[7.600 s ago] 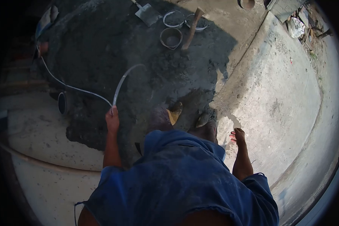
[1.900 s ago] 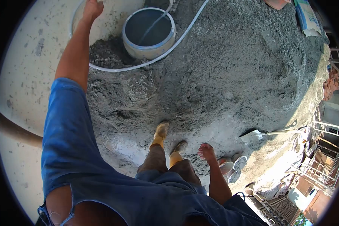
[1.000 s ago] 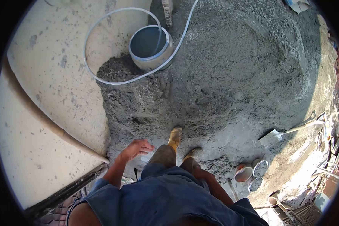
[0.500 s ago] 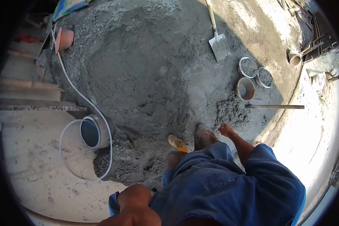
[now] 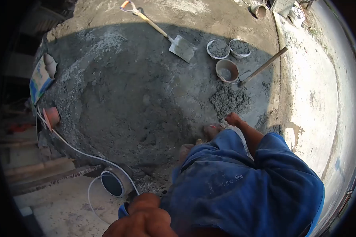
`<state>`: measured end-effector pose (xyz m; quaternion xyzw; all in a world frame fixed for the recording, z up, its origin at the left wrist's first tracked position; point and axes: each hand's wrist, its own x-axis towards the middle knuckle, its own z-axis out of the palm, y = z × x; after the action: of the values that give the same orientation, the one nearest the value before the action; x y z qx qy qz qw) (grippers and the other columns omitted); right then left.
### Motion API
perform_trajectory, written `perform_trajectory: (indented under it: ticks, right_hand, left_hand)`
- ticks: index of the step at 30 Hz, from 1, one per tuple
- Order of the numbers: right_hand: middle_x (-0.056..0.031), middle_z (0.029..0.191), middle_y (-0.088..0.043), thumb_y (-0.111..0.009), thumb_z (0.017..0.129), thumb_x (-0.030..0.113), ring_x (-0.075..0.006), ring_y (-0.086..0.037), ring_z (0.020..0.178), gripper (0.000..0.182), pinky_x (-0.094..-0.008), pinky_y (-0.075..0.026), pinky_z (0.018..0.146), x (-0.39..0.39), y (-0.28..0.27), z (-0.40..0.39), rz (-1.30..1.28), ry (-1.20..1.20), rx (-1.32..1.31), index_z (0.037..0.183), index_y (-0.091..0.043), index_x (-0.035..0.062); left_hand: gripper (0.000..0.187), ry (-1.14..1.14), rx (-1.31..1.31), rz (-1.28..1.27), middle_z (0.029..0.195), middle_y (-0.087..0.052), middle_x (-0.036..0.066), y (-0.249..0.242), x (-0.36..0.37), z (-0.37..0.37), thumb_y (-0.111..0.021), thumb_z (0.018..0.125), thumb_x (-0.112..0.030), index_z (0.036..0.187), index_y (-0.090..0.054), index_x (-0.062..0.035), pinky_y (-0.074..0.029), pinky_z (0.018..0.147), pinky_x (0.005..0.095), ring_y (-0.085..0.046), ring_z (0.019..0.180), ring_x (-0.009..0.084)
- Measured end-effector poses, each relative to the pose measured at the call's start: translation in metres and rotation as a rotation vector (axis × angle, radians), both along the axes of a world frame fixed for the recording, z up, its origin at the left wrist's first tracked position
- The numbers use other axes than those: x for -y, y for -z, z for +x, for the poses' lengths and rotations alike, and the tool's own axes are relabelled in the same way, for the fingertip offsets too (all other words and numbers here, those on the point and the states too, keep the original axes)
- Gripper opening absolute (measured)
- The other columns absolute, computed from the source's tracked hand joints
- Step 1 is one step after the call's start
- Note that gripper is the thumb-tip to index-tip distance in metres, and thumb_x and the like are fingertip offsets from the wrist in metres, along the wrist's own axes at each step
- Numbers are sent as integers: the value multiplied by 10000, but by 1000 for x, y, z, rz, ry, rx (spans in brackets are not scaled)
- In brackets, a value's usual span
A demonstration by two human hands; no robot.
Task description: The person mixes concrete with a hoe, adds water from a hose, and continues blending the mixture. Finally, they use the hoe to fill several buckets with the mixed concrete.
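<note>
My right hand [image 5: 233,119] hangs low at the front of my body, its fingers curled and nothing visible in them. Beneath and beyond it lies a pile of wet grey mortar [image 5: 229,100]. My left hand [image 5: 140,223] appears very close to the camera at the bottom edge, its fingers hidden. Past the mortar stand an empty-looking bucket [image 5: 227,71] and two buckets filled with grey mix, the left one [image 5: 218,48] and the right one [image 5: 240,48]. A long-handled tool [image 5: 263,66] rests beside them. A shovel [image 5: 182,48] lies farther left.
A pale hose [image 5: 87,155] runs past a reddish tub [image 5: 51,117] to a round container [image 5: 112,183] at lower left. A torn bag [image 5: 43,79] lies at far left, with wooden boards [image 5: 43,168] below. Another bucket [image 5: 259,12] lies near the top right.
The view has turned, so the shovel and buckets appear farther left and the hose and container lower. My right hand stays low and curled, slightly higher in the frame.
</note>
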<state>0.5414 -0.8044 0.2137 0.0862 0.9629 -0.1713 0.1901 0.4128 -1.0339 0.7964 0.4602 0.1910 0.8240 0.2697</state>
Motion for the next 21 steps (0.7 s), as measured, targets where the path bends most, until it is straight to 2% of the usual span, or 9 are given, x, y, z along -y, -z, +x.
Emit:
perform_trajectory:
  ticks: [2,3,4,5,6,8,12,14,21]
  right_hand:
    - [-101,691,-645,-573,807,168,-203,-636,543,174,-334,-508,450,7,-22,-2,-502,872,15,847,-663,25]
    - [-93,685,-639,-581,812,200,-187,-632,547,203,-322,-493,432,8,-25,-2,-575,962,-33,853,-662,18]
    - [-86,679,-633,-588,817,231,-171,-628,551,234,-310,-479,415,12,-27,4,-645,1051,-76,858,-660,12]
    - [-86,679,-633,-588,817,231,-171,-628,551,234,-310,-479,415,23,-33,13,-650,1087,-74,858,-660,12]
    - [-82,687,-636,-585,816,228,-166,-632,557,235,-302,-473,414,26,-39,17,-644,1109,-60,857,-659,9]
    - [-78,695,-638,-582,815,224,-161,-635,564,235,-294,-468,412,32,-54,25,-635,1145,-48,856,-658,5]
    - [-84,734,-652,-578,822,218,-165,-641,584,241,-296,-470,418,72,-56,74,-711,1320,73,894,-660,4]
    - [-86,746,-658,-577,824,218,-167,-642,590,246,-300,-475,424,92,-61,97,-723,1377,121,910,-662,4]
    - [-129,797,-681,-607,802,257,-219,-670,707,306,-344,-533,658,155,-55,171,-692,1580,91,936,-682,-7]
  left_hand:
    - [184,-174,270,250,680,-520,27,-4,-12,24,-583,816,-58,645,-536,-109,-377,559,306,-491,573,169]
    - [184,-138,276,236,680,-520,27,-3,-9,16,-583,816,-58,645,-536,-109,-377,559,306,-491,573,169]
    - [183,77,40,166,692,-526,31,1,-4,-1,-574,852,-126,672,-552,-103,-378,558,301,-497,585,169]
    - [214,292,-197,103,705,-531,35,6,-3,-15,-566,889,-193,698,-569,-97,-379,558,296,-503,598,170]
    - [214,319,-194,105,705,-531,35,12,-6,-24,-566,889,-193,698,-569,-97,-379,558,296,-503,598,170]
    - [367,502,-440,22,733,-544,86,26,-16,-39,-510,943,-359,781,-607,-44,-375,558,289,-524,656,178]
    - [655,713,172,77,905,-590,260,59,-27,3,-381,962,-512,907,-592,105,-516,653,310,-590,780,255]
    - [639,688,486,-69,988,-581,314,51,9,42,-383,969,-483,1007,-557,131,-558,716,318,-613,840,304]
    - [266,830,444,-399,923,-542,150,33,-16,28,-464,953,-329,927,-567,-85,-499,744,371,-598,827,297]
